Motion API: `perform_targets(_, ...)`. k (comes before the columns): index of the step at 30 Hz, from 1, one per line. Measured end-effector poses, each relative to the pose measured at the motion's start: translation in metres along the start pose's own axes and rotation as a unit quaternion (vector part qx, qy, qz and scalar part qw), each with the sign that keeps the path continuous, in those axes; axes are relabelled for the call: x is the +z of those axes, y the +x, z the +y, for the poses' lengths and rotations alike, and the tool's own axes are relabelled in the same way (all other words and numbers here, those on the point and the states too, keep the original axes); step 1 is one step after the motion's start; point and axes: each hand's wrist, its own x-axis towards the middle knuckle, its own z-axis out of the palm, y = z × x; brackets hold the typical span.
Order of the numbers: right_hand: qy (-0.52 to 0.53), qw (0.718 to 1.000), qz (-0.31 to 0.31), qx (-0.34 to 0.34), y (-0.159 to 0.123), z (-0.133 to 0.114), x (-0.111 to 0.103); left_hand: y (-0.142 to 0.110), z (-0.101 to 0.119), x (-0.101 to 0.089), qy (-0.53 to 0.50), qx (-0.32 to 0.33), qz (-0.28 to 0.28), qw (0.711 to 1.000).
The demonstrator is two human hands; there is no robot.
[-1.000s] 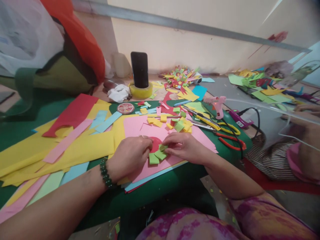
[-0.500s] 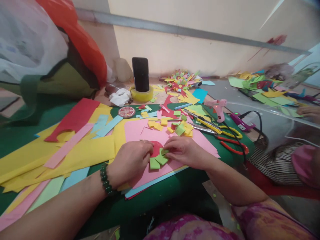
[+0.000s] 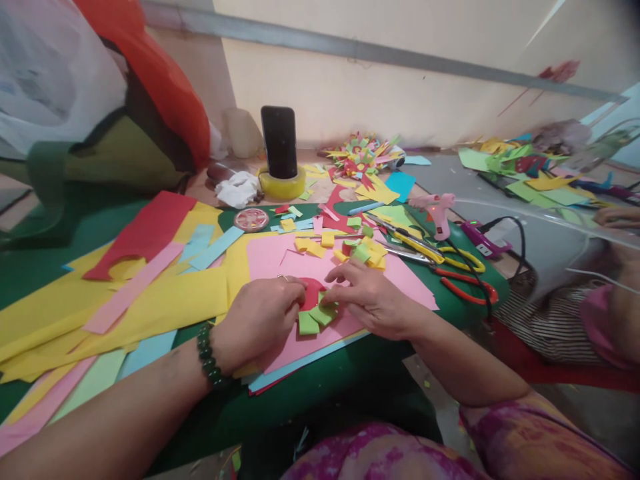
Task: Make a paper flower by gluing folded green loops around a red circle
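A red paper circle [image 3: 313, 293] lies on a sheet of pink paper, with small folded green paper pieces [image 3: 309, 323] along its near and right edge. The fingers of my left hand [image 3: 265, 320] are closed at the circle's left edge, pinching it. Over its right side, my right hand [image 3: 375, 300] has its fingers apart, one fingertip touching the rightmost green piece [image 3: 327, 308]. That hand hides part of the pink sheet [image 3: 287, 350]. Folded yellow and green paper pieces [image 3: 367, 250] lie just beyond my right hand.
Scissors with red handles [image 3: 473, 290] and yellow-handled scissors [image 3: 463, 259] lie to the right, near a pink glue gun [image 3: 437, 217]. Yellow paper sheets [image 3: 165, 303] spread leftward. A phone [image 3: 280, 140] stands in a tape roll [image 3: 283, 185] at the back. Another person's hand [image 3: 617, 217] shows at far right.
The fingers of my right hand have spread apart, with one fingertip left on the rightmost green piece. My left hand stays on the red circle. The view has shifted slightly.
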Motion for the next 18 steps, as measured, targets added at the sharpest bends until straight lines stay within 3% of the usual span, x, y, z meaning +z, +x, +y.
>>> perform_targets(9,-0.086,0.996,-0.009,-0.026,0.0045,-0.0031,0.0049,-0.0002,-0.0009,0.0012,-0.006,0.001,0.012,1.0)
perform_targets(18,-0.068,0.996,0.035,-0.04,0.0021,0.0011,0.0055,-0.0006,-0.0005,0.0004,-0.003,0.0,0.011,1.0)
